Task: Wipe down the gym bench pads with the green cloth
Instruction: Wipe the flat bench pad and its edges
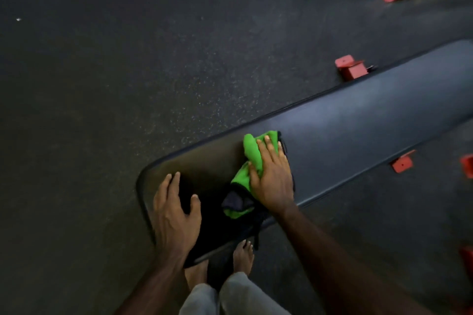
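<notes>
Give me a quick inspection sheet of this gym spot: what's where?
Surface: dark bench pad, long, running up to the right.
Job's things: green cloth, bunched on the pad.
Clutter: nothing seen on the pad.
Hands: right hand presses flat on the cloth; left hand rests on the pad's near end, fingers spread.
Cables: nothing seen.
Surroundings: speckled dark floor; red frame parts; bare feet below the pad.

crumpled green cloth lies on the long dark bench pad.
</notes>
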A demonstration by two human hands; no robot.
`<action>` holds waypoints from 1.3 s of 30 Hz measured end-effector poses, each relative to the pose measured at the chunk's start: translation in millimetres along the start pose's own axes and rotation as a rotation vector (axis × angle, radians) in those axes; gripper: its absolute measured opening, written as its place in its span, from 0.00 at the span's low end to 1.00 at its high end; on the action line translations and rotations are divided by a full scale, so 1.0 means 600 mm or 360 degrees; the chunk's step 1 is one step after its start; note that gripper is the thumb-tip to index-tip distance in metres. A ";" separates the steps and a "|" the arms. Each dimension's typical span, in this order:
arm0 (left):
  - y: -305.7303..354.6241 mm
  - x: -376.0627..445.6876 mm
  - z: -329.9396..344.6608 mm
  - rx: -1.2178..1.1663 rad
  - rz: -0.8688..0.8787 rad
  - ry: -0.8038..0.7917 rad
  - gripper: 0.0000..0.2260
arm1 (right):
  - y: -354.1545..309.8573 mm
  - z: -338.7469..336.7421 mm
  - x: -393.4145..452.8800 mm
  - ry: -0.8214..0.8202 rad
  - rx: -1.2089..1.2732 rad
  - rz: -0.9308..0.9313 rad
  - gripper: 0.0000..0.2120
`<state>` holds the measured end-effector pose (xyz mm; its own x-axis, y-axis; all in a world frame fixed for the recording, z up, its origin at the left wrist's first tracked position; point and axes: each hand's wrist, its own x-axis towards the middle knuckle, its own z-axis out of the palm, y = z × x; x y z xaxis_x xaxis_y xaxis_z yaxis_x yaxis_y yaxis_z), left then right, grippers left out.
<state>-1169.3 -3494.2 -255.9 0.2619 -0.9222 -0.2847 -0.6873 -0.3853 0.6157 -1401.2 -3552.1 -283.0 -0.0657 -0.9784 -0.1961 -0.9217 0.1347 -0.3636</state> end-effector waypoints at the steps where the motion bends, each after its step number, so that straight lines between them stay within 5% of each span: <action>1: 0.008 -0.001 0.005 0.0015 0.0052 -0.0037 0.27 | -0.015 0.004 0.000 0.0038 0.0018 0.0183 0.36; 3: 0.041 -0.001 0.022 0.0029 0.0169 -0.0143 0.28 | -0.043 0.011 -0.016 -0.0117 0.0055 0.0138 0.38; 6: 0.089 0.010 0.052 0.0049 0.0289 -0.0276 0.29 | -0.026 0.003 -0.032 -0.0477 -0.0022 -0.0721 0.40; 8: 0.119 0.019 0.079 0.0059 0.0360 -0.0306 0.30 | 0.047 -0.009 -0.017 -0.0415 -0.0088 -0.0903 0.40; 10: 0.153 0.034 0.108 0.0035 0.0401 -0.0277 0.30 | 0.133 -0.027 0.016 0.0012 0.0084 -0.0486 0.39; 12: 0.189 0.043 0.134 0.0002 0.0410 -0.0263 0.29 | 0.203 -0.066 0.048 0.0552 0.0430 0.0265 0.38; 14: 0.219 0.050 0.165 0.0041 0.0449 -0.0246 0.28 | 0.226 -0.080 0.078 0.0822 0.0653 0.0730 0.34; 16: 0.265 0.051 0.212 0.0071 0.0499 -0.0261 0.28 | 0.244 -0.079 0.082 0.0696 0.0499 0.0494 0.33; 19: 0.342 0.049 0.271 0.0076 0.0601 -0.0302 0.32 | 0.272 -0.102 0.056 -0.0031 0.0235 -0.0413 0.37; 21: 0.406 0.050 0.321 0.0083 0.0609 -0.0380 0.34 | 0.347 -0.146 0.085 -0.0294 0.0021 -0.0713 0.36; 23: 0.457 0.053 0.363 0.0101 0.0649 -0.0394 0.32 | 0.412 -0.178 0.122 -0.0201 -0.0070 -0.0620 0.37; 27: 0.537 0.071 0.430 0.0098 0.0645 -0.0394 0.30 | 0.490 -0.235 0.189 0.0160 0.0225 0.0234 0.36; 30: 0.578 0.081 0.467 0.0257 0.0579 -0.0388 0.30 | 0.482 -0.246 0.213 0.0249 0.0446 0.0561 0.38; 39: 0.550 0.097 0.461 0.0437 0.0654 -0.0627 0.33 | 0.448 -0.236 0.184 0.0095 0.0683 0.0340 0.34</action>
<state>-1568.4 -3665.2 -272.5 -0.2935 -0.8910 -0.3464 -0.8413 0.0687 0.5362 -1710.5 -3646.1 -273.2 -0.2696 -0.9274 -0.2591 -0.6452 0.3738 -0.6664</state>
